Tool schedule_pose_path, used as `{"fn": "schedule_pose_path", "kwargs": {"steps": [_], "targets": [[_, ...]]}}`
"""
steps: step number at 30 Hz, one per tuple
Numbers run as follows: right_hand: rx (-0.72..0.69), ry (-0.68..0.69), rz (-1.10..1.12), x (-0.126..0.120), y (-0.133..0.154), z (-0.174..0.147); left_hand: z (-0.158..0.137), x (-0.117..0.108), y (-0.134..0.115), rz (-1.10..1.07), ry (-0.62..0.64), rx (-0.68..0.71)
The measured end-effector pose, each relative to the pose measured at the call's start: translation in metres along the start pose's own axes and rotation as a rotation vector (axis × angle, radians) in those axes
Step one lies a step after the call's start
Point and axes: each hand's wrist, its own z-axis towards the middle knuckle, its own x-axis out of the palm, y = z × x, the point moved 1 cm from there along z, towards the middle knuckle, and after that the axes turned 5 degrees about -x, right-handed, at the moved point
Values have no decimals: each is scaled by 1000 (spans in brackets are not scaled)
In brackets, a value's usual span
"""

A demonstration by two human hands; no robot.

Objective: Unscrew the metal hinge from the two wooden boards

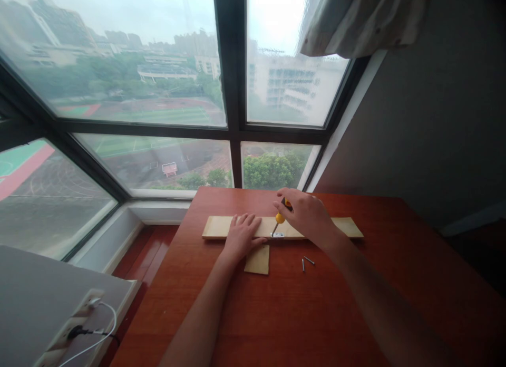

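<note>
Screwdriver [280, 218] tip at the metal plate [279, 235], on the board's [217, 227] near edge.
The board lies across the desk [237, 314]. Your right hand [306, 211] has its fingers closed around the screwdriver; your left hand [242, 232] rests outspread on the board. Straighten the leaning shaft, press evenly while turning, and guard the left thumb.

No text, label, brand, number or sign could be read: whatever the screwdriver [280, 218] above the board [216, 227], the small plate [279, 235] on the board and the sockets [70, 326] left of the board bore was illegible
</note>
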Motion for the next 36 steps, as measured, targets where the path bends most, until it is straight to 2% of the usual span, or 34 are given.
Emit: {"fn": "schedule_pose_path", "kwargs": {"steps": [6, 13, 19, 26, 36], "targets": [[-61, 4, 12, -2, 4, -3, 0, 0, 0, 11, -5, 2], [16, 26, -112, -3, 6, 0, 0, -1, -1, 43, 1, 4], [-55, 3, -32, -5, 7, -2, 0, 0, 0, 58, -4, 6], [13, 23, -93, -4, 7, 0, 0, 0, 0, 68, -2, 11], [-37, -6, -10, -2, 8, -2, -1, 0, 3, 68, 25, 28]]}}
